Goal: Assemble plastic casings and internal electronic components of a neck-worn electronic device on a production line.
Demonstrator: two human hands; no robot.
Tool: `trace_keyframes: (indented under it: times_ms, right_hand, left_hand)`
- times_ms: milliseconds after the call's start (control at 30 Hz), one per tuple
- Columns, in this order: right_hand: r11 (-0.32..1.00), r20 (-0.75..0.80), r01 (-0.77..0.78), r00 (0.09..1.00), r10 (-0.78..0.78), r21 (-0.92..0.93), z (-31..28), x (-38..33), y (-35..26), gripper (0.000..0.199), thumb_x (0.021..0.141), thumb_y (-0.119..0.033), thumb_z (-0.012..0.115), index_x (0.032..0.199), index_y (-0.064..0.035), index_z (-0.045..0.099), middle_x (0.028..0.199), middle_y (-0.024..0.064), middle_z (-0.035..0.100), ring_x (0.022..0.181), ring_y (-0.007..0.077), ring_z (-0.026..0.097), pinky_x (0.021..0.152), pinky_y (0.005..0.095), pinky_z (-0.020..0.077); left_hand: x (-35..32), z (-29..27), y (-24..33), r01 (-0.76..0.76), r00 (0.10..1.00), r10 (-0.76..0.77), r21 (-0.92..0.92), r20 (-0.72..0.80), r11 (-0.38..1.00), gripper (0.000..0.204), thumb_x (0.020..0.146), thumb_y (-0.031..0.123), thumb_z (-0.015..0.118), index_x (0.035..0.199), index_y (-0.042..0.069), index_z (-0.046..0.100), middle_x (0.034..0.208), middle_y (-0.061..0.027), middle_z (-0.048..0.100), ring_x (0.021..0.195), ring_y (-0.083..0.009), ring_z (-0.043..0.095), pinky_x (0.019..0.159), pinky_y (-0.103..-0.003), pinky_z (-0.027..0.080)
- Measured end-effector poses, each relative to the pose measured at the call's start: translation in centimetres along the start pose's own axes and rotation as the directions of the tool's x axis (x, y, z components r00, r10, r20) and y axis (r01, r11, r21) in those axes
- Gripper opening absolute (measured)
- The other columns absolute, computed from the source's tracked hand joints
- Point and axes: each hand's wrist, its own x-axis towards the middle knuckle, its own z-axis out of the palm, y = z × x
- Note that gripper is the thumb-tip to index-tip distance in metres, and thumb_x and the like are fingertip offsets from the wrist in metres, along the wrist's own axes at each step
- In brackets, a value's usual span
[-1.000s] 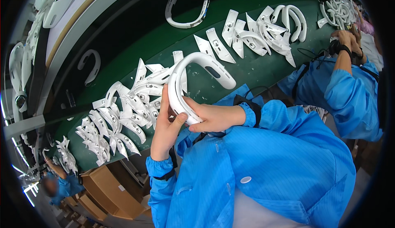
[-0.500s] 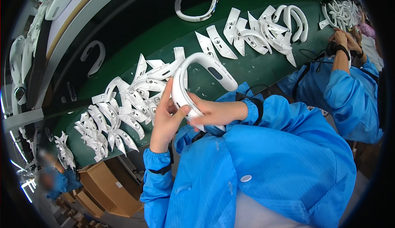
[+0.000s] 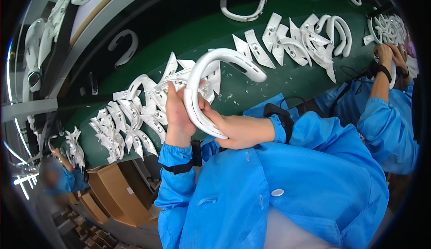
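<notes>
A white U-shaped neck fan (image 3: 193,97) is held up in front of my chest, its curve toward the far side and one slotted end pointing right. My right hand (image 3: 240,131) is closed around its lower end, thumb along the band. Behind the band, my left hand (image 3: 180,118) bears against it with the palm turned up; its thumb stands off the band and its fingers are partly hidden. Just beyond, a heap of white curved shell pieces (image 3: 152,97) lies on the green work surface (image 3: 233,97).
More white shell pieces (image 3: 305,42) lie at the far right. Another U-shaped neck fan (image 3: 242,16) rests at the back. A co-worker in a blue sleeve (image 3: 381,114) works at right, another person (image 3: 67,179) at far left. Cardboard boxes (image 3: 119,195) stand below the surface's left edge.
The neck fan has turned in my hands, and its free end has risen. My left thumb has come off the band and the palm has turned upward. The view has shifted slightly.
</notes>
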Motion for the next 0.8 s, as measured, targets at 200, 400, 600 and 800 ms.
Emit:
trace_keyframes:
  times_ms: [200, 400, 600, 800]
  right_hand:
    - [0.993, 0.232, -0.069, 0.972, 0.045, 0.098, -1.2, 0.1, -0.1, 0.038, 0.092, -0.028, 0.044, 0.117, -0.0003, 0.035, 0.085, 0.0186, 0.056, 0.071, 0.0320, 0.059, 0.062, 0.0384, 0.0468]
    - [0.930, 0.273, -0.211, 0.954, 0.128, 0.302, -0.9, 1.5, 1.3, 0.052, 0.097, -0.043, 0.020, 0.097, 0.0018, 0.046, 0.080, 0.0136, 0.055, 0.070, 0.0269, 0.055, 0.069, 0.0363, 0.0445]
    - [0.972, 0.125, -0.235, 0.965, 0.232, 0.007, -1.4, 1.1, -1.0, 0.045, 0.098, -0.034, 0.022, 0.093, 0.0046, 0.046, 0.076, 0.0231, 0.056, 0.075, 0.0391, 0.055, 0.071, 0.0440, 0.0412]
    - [0.984, 0.105, -0.076, 0.993, 0.060, 0.160, -1.6, 0.6, -0.1, 0.046, 0.098, -0.037, 0.022, 0.098, 0.0031, 0.046, 0.074, 0.0209, 0.056, 0.071, 0.0357, 0.056, 0.069, 0.0417, 0.0425]
  left_hand:
    - [-0.9, -0.2, -0.2, 0.010, 1.000, -0.009, 0.015, -0.030, 1.000, 0.071, 0.090, 0.061, 0.014, 0.059, 0.007, 0.046, 0.042, -0.0084, 0.041, 0.043, -0.0224, 0.044, 0.048, -0.032, 0.037]
    - [-1.2, 2.7, 0.0, -0.053, 0.964, 0.123, 0.282, -0.236, 0.958, 0.073, 0.086, 0.068, 0.018, 0.056, 0.009, 0.047, 0.041, -0.0054, 0.043, 0.034, -0.0138, 0.040, 0.036, -0.024, 0.032]
    - [-0.8, 3.2, 0.2, -0.044, 0.938, 0.173, 0.391, -0.301, 0.919, 0.074, 0.086, 0.068, 0.018, 0.055, 0.007, 0.046, 0.043, -0.0041, 0.040, 0.036, -0.0141, 0.040, 0.036, -0.025, 0.033]
    - [-0.1, 2.8, 1.8, 0.066, 0.995, -0.079, 0.194, 0.059, 0.979, 0.078, 0.086, 0.067, 0.013, 0.052, 0.004, 0.044, 0.047, -0.0089, 0.042, 0.040, -0.0185, 0.042, 0.042, -0.030, 0.036]
